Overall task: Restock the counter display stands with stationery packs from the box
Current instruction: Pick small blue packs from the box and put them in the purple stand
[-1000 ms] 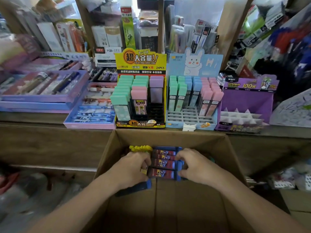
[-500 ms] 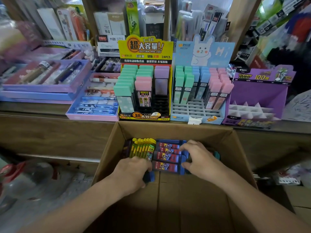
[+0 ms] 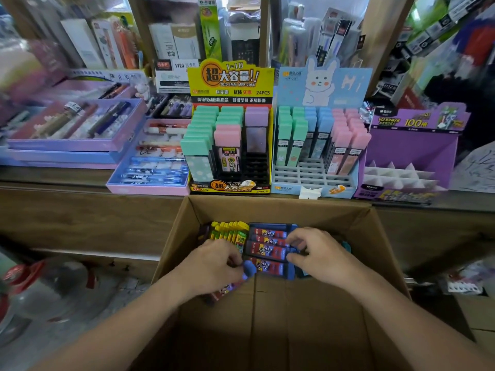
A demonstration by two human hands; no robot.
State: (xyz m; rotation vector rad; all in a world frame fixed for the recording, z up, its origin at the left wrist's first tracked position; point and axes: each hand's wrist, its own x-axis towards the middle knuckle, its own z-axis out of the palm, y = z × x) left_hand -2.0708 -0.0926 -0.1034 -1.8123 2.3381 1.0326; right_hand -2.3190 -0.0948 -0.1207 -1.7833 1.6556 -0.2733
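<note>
Both hands are down inside the open cardboard box (image 3: 380, 236). My left hand (image 3: 214, 266) grips a blue-capped red pack (image 3: 235, 283) that sticks out from under its palm. A stack of the same blue and red packs (image 3: 267, 247) lies at the box's far side. My right hand (image 3: 318, 253) curls its fingers over the right ends of that stack. Yellow and green packs (image 3: 230, 232) stand on edge to the left of the stack. On the counter stand the yellow display (image 3: 230, 76), the light blue rabbit display (image 3: 321, 84) and the purple display (image 3: 412, 145) with bare white dividers.
Purple and blue pen trays (image 3: 72, 129) and a pink tray of blue pens (image 3: 152, 170) lie on the counter's left. Shelves of packaged goods (image 3: 174, 38) rise behind the displays. The wooden counter front (image 3: 80, 218) drops beside the box. A blurred bottle with red parts (image 3: 40, 285) sits at lower left.
The camera has tilted down and drawn nearer to the box. My left hand has drawn its pack back off the stack, so more of it shows. My right hand stays on the stack.
</note>
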